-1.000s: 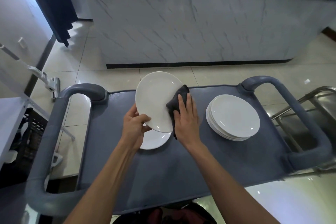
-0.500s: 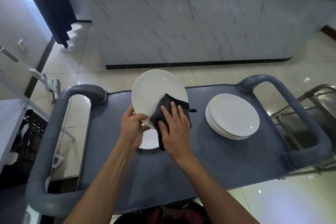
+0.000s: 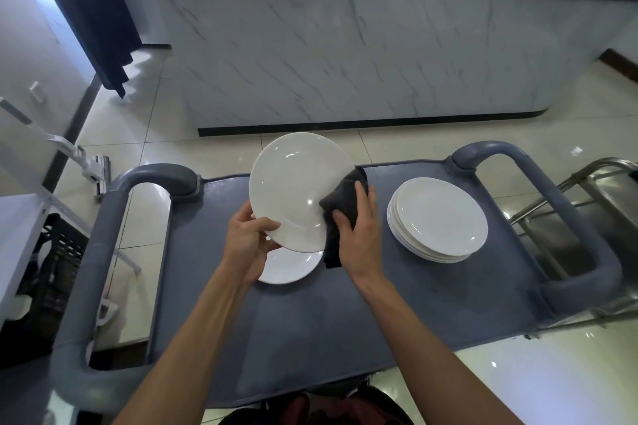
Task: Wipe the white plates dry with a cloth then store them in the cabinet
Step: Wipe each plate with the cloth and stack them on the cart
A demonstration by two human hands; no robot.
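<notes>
My left hand (image 3: 249, 242) grips the lower left rim of a white plate (image 3: 293, 186), held tilted above the grey cart top (image 3: 310, 321). My right hand (image 3: 360, 235) holds a dark cloth (image 3: 340, 214) against the plate's right edge, fingers over the cloth. A single white plate (image 3: 286, 266) lies flat on the cart under the held one, partly hidden by it and my left hand. A stack of several white plates (image 3: 438, 217) sits on the cart to the right. No cabinet can be made out.
The cart has thick grey handles at its left end (image 3: 103, 252) and right end (image 3: 569, 217). A marble-fronted counter (image 3: 345, 55) stands beyond it. A steel trolley (image 3: 607, 203) is at the right, a black crate (image 3: 51, 272) at the left.
My right hand has moved the cloth from the middle of the plate's face out to its right edge. The plate stays tilted in my left hand.
</notes>
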